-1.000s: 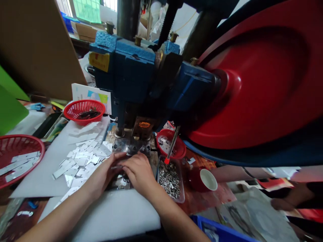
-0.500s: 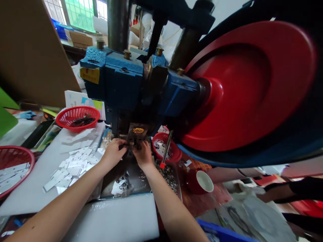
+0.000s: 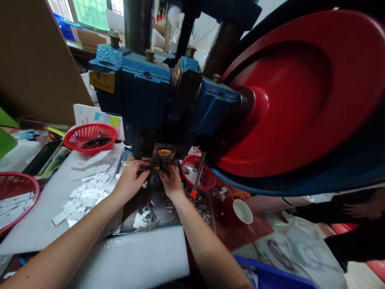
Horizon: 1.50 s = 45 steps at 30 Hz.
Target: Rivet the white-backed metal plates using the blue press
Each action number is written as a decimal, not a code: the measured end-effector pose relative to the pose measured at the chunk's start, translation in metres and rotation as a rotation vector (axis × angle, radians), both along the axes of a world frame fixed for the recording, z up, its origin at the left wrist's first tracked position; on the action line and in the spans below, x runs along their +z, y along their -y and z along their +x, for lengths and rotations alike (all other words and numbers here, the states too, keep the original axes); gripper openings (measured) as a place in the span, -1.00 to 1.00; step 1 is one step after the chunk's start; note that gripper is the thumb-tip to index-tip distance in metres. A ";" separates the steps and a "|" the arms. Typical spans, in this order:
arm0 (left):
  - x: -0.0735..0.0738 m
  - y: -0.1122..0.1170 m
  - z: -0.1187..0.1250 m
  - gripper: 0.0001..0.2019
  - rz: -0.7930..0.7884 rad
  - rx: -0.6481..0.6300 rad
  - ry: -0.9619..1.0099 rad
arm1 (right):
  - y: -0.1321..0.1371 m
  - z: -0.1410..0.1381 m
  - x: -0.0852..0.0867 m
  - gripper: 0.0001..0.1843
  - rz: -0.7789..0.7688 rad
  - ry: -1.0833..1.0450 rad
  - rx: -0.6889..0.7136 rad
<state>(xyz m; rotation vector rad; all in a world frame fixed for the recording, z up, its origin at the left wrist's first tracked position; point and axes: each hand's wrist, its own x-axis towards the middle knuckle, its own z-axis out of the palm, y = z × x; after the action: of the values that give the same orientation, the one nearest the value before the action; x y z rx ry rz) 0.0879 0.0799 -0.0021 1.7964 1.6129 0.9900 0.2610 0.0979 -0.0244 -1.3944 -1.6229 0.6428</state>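
- You work with both hands at the blue press [image 3: 141, 92], centre of the frame; your left hand [image 3: 131, 180] and right hand [image 3: 173, 182] flank the foot of its die block [image 3: 164, 153].
- Your left thumb and forefinger look slightly parted, your right fingers bent inward; the press's shadow hides whether either hand grips a workpiece, so that cannot be told.
- The two hands stand opposite each other, probably so that a part could be steadied from both sides.
- Flat plates [image 3: 90, 190] lie heaped on white foam at left, apparently within your left hand's reach; the tray [image 3: 213, 218] of small metal bits, beside your right forearm, seems set there for the same reason.
- Loose metal pieces [image 3: 146, 218] lie on the dark surface between your forearms, below the die block.
- One second earlier, your hands were lower, covering that spot; they are now up at the die block, leaving the pieces exposed.
- At the right edge, a co-worker's hand [image 3: 363, 210] now shows against dark clothing, in a changed pose.
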 end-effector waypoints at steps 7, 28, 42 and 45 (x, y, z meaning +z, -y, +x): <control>-0.014 0.059 -0.014 -0.71 -0.215 -0.273 -0.281 | 0.042 0.038 -0.006 -0.85 -0.010 -0.033 0.018; -0.021 0.063 -0.006 -0.77 -0.356 -0.162 -0.135 | 0.055 0.051 -0.017 -0.70 0.116 0.656 0.018; -0.030 0.057 -0.021 -0.63 -0.431 -0.103 0.238 | 0.047 0.042 -0.011 -0.87 0.188 0.519 0.081; -0.019 0.057 -0.017 -0.69 -0.391 -0.107 0.251 | 0.037 0.026 0.004 -0.87 0.221 0.421 0.072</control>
<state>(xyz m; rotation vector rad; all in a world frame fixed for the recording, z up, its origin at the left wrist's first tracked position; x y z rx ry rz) 0.0708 0.0226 -0.0213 1.4178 1.4225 0.7538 0.2867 0.0608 -0.0205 -1.3715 -2.0126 0.2037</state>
